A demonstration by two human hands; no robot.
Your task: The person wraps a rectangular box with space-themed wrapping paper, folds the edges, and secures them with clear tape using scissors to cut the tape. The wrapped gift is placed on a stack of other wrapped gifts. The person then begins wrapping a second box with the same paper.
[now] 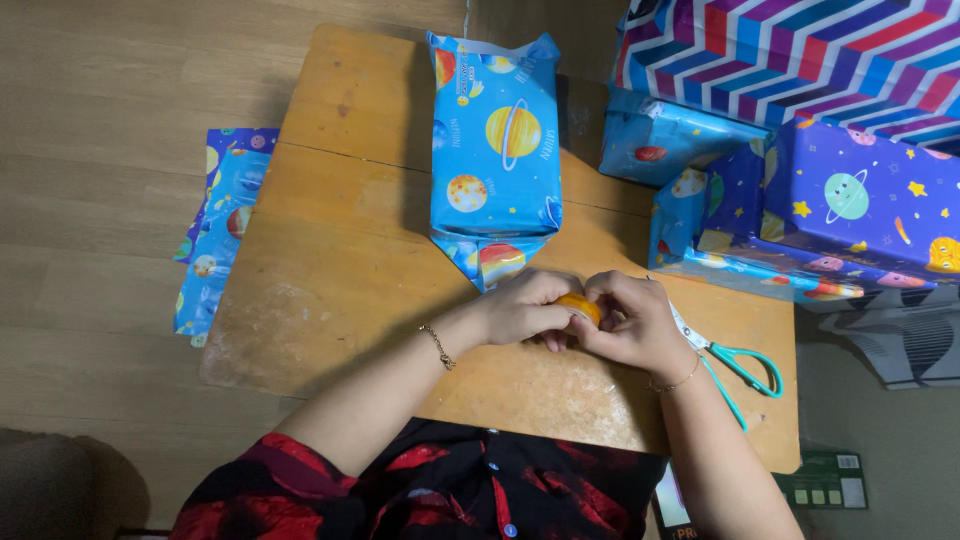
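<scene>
Both hands meet at the near middle of a small wooden table. My left hand and my right hand together grip a small orange-yellow tape roll, mostly hidden between the fingers. Just beyond the hands lies a box wrapped in blue planet-print paper, its near end flap folded to a point and its far end unfolded.
Teal-handled scissors lie right of my right hand. Several wrapped boxes in blue and purple space print crowd the table's right side, with a zigzag-striped parcel behind. Spare planet paper lies on the floor at left.
</scene>
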